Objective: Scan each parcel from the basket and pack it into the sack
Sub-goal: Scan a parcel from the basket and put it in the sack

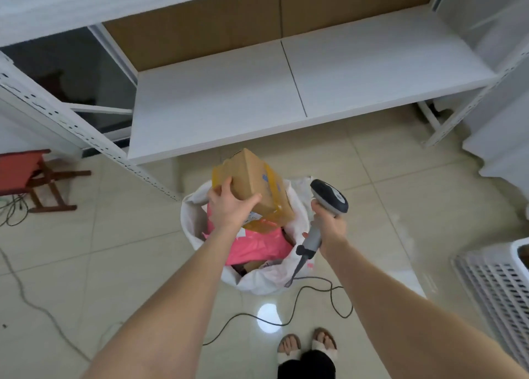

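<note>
One cardboard box [254,178] in play, held tilted right over the open mouth of the sack [257,281], far end raised, not yet inside. Left hand [229,206] grips its near end, thumb on one face, fingers spread over the opposite edge. Right hand [326,221] is wrapped round the grey handle of the scanner [329,196], dark head pointing away, cable [315,287] trailing onto the tiled floor

Box: stiff corrugated board, flat faces, hard corners, glossy yellow tape bands. Probably light, since one hand carries it by the end. Best hold is across the narrow width on bare board; the tape looks slicker. Should drop in without crushing

Sack: white, soft, floppy rim slumping outward, may fold in as the box enters. A pink mailer [257,244] inside looks smooth, crinkled, squashy. White slatted plastic basket [498,281] sits at the right edge, well apart from the sack
</note>
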Demonstrator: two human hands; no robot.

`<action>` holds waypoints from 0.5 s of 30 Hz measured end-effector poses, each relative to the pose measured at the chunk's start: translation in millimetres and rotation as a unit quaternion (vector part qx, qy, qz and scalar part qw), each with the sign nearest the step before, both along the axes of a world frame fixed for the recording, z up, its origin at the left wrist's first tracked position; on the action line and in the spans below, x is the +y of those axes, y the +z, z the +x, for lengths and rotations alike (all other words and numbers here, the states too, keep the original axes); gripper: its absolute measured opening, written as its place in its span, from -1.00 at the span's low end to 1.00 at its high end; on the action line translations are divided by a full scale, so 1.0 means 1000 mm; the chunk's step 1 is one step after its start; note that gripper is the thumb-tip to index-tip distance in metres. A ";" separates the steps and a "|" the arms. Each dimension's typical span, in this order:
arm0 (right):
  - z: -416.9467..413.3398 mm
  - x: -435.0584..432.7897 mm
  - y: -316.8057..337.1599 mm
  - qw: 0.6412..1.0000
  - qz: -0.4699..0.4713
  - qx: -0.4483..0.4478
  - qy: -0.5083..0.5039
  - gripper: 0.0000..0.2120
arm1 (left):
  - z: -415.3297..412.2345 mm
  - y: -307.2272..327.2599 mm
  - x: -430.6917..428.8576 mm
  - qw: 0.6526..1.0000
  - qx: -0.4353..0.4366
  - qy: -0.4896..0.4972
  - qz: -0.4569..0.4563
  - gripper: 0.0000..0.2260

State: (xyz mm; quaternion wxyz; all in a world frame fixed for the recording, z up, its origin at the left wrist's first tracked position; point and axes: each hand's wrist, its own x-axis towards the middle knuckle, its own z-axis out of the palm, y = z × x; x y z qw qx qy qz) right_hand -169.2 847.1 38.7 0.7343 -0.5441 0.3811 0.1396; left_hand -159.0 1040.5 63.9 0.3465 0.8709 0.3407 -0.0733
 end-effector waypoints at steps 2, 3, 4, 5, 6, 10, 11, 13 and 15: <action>0.004 0.000 -0.038 1.000 0.010 0.019 -0.016 -0.77 | 0.007 -0.029 -0.002 1.000 -0.004 -0.006 0.011 -0.29; 0.006 -0.001 -0.058 0.999 0.015 0.028 -0.017 -0.78 | 0.011 -0.044 -0.003 1.000 -0.004 -0.008 0.020 -0.31; 0.009 -0.001 -0.078 0.999 0.021 0.035 -0.014 -0.80 | 0.015 -0.058 -0.003 0.999 -0.004 -0.014 0.030 -0.34; 0.011 -0.001 -0.096 0.999 0.030 0.038 -0.011 -0.80 | 0.018 -0.072 -0.001 0.999 -0.003 -0.022 0.041 -0.36; 0.014 -0.001 -0.112 0.999 0.037 0.033 -0.006 -0.80 | 0.020 -0.083 0.001 0.998 -0.002 -0.032 0.052 -0.38; 0.030 0.005 -0.175 0.998 0.049 0.034 0.025 -0.77 | 0.029 -0.133 0.017 0.995 -0.019 -0.060 0.073 -0.44; 0.034 0.007 -0.189 0.996 0.061 0.051 0.030 -0.79 | 0.033 -0.144 0.021 0.996 -0.027 -0.056 0.067 -0.45; 0.039 0.011 -0.209 0.990 0.103 0.085 0.046 -0.79 | 0.040 -0.160 0.027 0.997 -0.047 -0.046 0.046 -0.45; 0.041 0.016 -0.220 0.988 0.115 0.094 0.037 -0.68 | 0.044 -0.169 0.029 0.997 -0.054 -0.048 0.038 -0.39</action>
